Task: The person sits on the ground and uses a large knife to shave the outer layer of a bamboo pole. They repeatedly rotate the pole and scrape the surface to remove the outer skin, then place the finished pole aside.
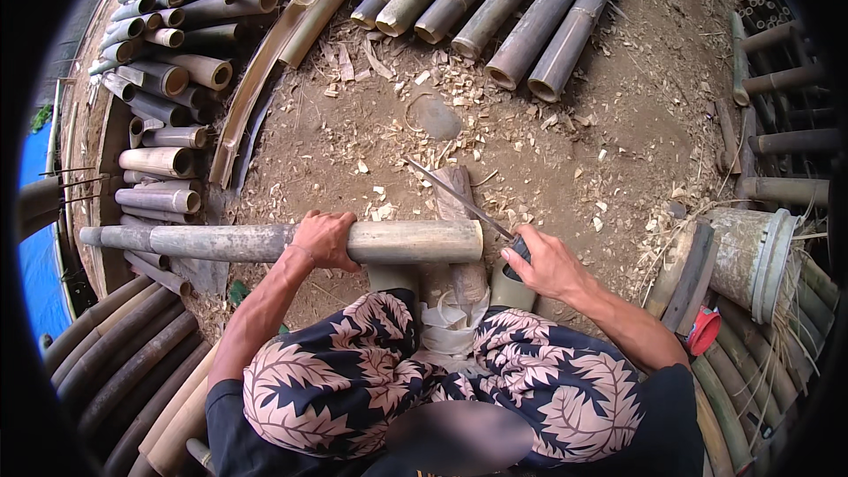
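Observation:
A long, pale-greyish bamboo pole (415, 242) lies crosswise in front of my legs, its right end cut off square. My left hand (324, 240) is wrapped over its top, left of that end. In my right hand (549, 265) is the dark handle of a long knife (468, 205), just right of the pole's cut end. The narrow blade points away and to the left, apart from the pole. Beneath the pole's right end lies a wooden block (458, 182), partly hidden by the pole.
Wood chips are strewn over the dirt floor (618, 155). Bamboo poles (503, 9) lie at the far side, and cut bamboo (168, 137) is stacked at left. A split bamboo piece (256, 93) stands by that stack. To the right is a dirty white bucket (746, 252) with a red object (704, 330) nearby.

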Demonstrator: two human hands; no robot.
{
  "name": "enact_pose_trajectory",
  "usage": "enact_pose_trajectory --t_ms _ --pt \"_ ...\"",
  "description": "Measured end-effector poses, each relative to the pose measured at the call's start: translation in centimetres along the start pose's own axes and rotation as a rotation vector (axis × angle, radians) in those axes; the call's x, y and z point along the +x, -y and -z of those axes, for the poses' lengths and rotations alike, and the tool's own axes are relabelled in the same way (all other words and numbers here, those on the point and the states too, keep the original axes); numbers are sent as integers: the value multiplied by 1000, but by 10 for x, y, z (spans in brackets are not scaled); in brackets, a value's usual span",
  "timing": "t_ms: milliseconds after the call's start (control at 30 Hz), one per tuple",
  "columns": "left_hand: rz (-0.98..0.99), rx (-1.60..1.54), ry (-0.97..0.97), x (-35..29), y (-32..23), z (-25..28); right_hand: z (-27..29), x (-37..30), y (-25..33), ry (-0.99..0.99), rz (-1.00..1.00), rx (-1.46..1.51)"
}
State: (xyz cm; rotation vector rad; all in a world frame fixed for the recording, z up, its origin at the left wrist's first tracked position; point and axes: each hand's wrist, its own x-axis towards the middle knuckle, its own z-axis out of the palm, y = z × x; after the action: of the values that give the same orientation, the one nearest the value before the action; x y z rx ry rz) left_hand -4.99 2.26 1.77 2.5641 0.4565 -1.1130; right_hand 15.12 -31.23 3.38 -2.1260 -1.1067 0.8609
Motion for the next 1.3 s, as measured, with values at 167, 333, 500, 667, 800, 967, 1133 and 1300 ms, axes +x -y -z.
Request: enact_pose_trajectory --t_ms 167,333,500,667,800,967,1133,1300 --pt "-98 77 -594 -18 1 -53 4 -7 41 -266 331 240" --pt "-162 83 -668 1 -2 -49 -22 -6 -41 104 -45 -230" --pt "-103 76 -628 -17 5 -59 11 -5 52 -95 180 196" --pt "-123 84 -627 -6 -6 -53 -26 -8 -46 190 -181 -248" --pt "-94 88 -647 -11 3 -55 8 3 23 90 -41 15" --pt "-121 95 -690 -10 1 -61 -12 -7 12 -329 376 294" --pt "-125 150 -772 -8 1 -67 -7 0 -32 255 -178 -106" --pt "-111 193 -937 -15 4 -85 3 5 40 -286 341 228"
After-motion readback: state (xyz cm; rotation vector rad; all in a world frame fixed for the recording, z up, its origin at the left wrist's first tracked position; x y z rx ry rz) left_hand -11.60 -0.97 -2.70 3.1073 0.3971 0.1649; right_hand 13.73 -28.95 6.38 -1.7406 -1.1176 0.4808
